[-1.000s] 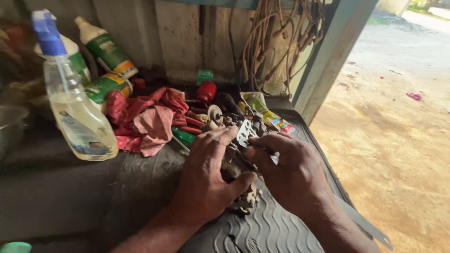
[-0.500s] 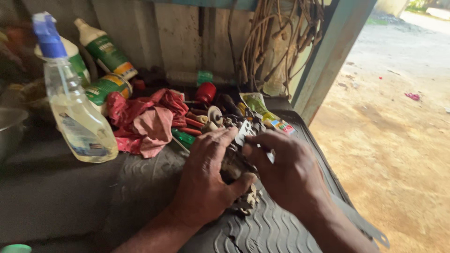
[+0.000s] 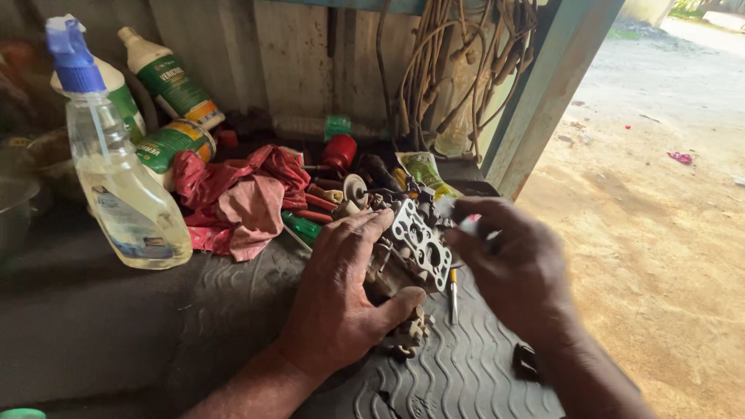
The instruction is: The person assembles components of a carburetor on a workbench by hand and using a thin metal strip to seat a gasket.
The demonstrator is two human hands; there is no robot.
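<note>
The counter (image 3: 93,341) is carrying everything here, its near part covered by a dark rubber mat (image 3: 466,372) with wavy ridges. At the back a bundle of tan cables (image 3: 458,70) is hanging against the wall. A clear spray bottle (image 3: 124,194) with a blue head is standing at the left, and behind it green-and-white bottles (image 3: 167,85) are leaning together. A red rag (image 3: 240,194) is lying crumpled between the bottles and the hands, with red- and green-handled tools poking out just beside it.

The left hand (image 3: 341,299) is lying palm down over a grimy metal engine part (image 3: 407,256) — fingers curled over its top, thumb hooking round the near side, so the hand is gripping it and steadying it on the mat. The part is sitting between the two hands, mostly under the left one, its pale plate with round holes tilting toward the right hand.

The right hand (image 3: 516,268) is hovering just right of that plate, fingertips bunched and pinching something small and pale at the top edge of the part; what that piece is, I cannot tell — it is blurred. A small screwdriver (image 3: 453,295) with a yellow tip is lying on the mat just below the part, between the two hands. A small dark piece (image 3: 526,361) is resting on the mat near the right wrist.
</note>
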